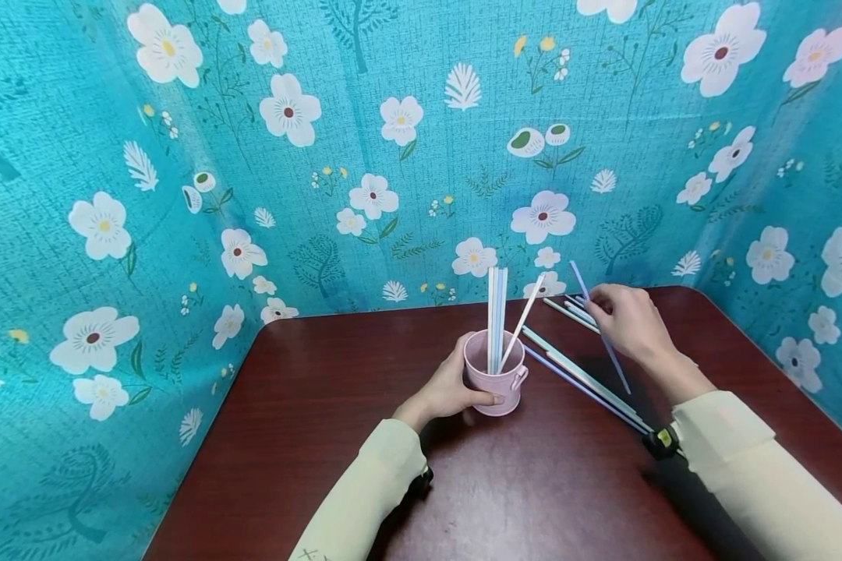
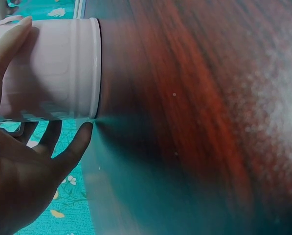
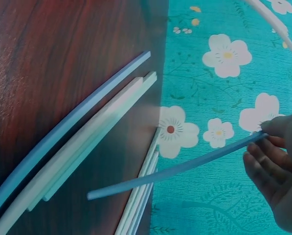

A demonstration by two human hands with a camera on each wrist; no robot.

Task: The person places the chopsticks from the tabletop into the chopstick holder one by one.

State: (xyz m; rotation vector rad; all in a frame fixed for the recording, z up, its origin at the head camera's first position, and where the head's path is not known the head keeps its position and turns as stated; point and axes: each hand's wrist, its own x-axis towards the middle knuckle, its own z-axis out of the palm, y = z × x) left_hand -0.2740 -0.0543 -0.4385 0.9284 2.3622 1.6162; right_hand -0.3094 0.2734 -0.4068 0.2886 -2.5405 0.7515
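A small pink bucket (image 1: 491,387) stands on the dark wooden table, gripped round its side by my left hand (image 1: 449,389). In the left wrist view the thumb lies along one side of the bucket (image 2: 62,73) and the fingers reach round the other. Several pale sticks (image 1: 498,312) stand upright in it, and a whitish stick (image 1: 522,323) leans to the right. To the right of the bucket, my right hand (image 1: 631,323) pinches a thin blue stick (image 1: 616,362) near its upper part. The right wrist view shows this blue stick (image 3: 175,170) slanting down from thumb and fingers above the table.
Blue, green and whitish sticks (image 1: 581,376) lie on the table (image 1: 533,483) between the bucket and my right hand. A second small pile of sticks (image 1: 581,313) lies near the back edge. A teal flowered cloth (image 1: 421,171) hangs behind and beside the table.
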